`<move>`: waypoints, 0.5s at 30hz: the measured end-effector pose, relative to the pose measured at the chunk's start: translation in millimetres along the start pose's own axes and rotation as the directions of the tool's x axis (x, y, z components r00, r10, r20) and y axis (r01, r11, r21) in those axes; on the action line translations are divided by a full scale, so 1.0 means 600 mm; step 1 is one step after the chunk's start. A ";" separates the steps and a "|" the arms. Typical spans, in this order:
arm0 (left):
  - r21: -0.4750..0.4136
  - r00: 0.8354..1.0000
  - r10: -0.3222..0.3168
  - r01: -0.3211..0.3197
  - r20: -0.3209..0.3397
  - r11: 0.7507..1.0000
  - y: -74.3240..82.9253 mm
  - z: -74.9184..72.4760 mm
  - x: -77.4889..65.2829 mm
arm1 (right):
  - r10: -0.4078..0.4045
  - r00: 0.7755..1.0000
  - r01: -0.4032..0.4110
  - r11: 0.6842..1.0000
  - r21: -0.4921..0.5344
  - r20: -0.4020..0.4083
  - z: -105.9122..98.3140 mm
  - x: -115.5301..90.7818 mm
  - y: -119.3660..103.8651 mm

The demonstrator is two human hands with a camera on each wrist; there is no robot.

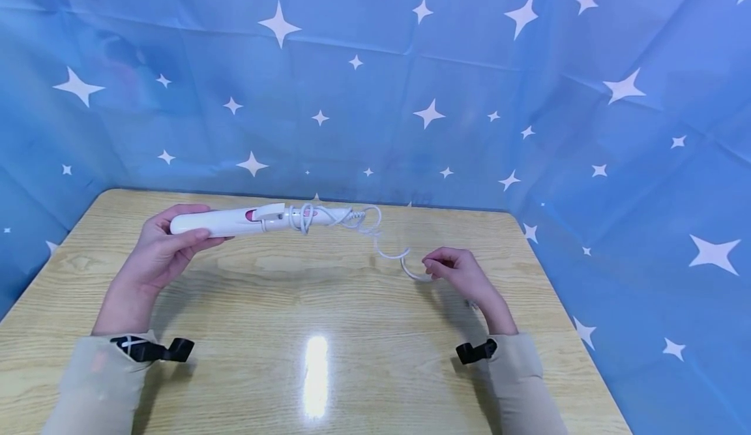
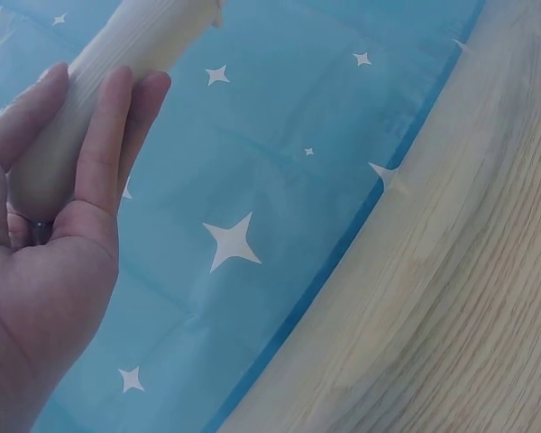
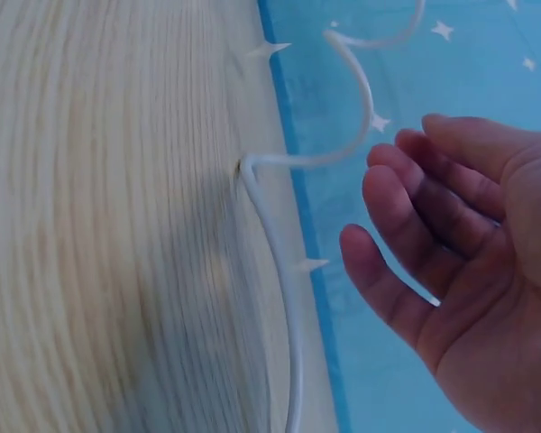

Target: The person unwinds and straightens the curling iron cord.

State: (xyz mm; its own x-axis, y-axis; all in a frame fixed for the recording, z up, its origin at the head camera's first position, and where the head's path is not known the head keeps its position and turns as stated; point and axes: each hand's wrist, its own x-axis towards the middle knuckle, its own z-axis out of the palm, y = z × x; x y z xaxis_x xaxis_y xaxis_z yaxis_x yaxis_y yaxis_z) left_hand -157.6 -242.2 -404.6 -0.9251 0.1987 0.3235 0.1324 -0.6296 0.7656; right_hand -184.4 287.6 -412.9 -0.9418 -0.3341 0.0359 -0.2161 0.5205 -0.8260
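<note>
The person's left hand (image 1: 154, 255) grasps a long white wand (image 1: 229, 222) by its fat, round end, thumb on the near side and fingers around the far side. I see the wand held up over the back part of the desk (image 1: 246, 304). It lies on its side in the air, and its long line runs from left to right, nearly straight across in front of the person. The round end is toward the person's left, in the palm. The thin end points to the right, and it looks just a tiny bit farther back than the round end. A white flap (image 1: 268, 212) sticks up near the middle, with pink showing beside it.

A white curly cord (image 3: 293, 334) goes round and round the thin half of the wand. Past the tip it hangs in loose curls and goes over toward the right hand (image 1: 462, 275). That hand is not grasping anything; its fingers bend softly, just beside the cord. I can't tell if a fingertip brushes it.

Both sleeves are pale, and each wrist has a black strap. A blue cloth (image 1: 364, 96) with white stars hangs behind the desk. A bright patch of light shines on the desktop between the arms.
</note>
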 end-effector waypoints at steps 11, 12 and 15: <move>0.000 1.000 -0.004 0.004 0.024 1.000 -0.002 0.002 0.002 | -0.096 0.984 0.113 0.987 0.115 -0.147 0.033 0.038 -0.042; -0.004 1.000 -0.002 0.002 0.023 1.000 -0.002 0.002 0.002 | -0.111 0.983 0.131 0.983 0.129 -0.147 0.036 0.042 -0.047; -0.006 1.000 0.001 -0.001 0.014 1.000 -0.003 0.004 0.002 | -0.148 0.980 0.170 0.969 0.180 -0.130 0.046 0.052 -0.062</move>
State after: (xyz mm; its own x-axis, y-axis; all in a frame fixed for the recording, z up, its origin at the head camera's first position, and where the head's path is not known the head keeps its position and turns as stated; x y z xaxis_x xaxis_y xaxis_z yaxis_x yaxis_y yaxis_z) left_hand -158.0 -239.0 -404.0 -0.9200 0.2085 0.3319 0.1313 -0.6339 0.7622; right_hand -198.4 235.9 -396.4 -0.9248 -0.3028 0.2304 -0.3233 0.3060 -0.8955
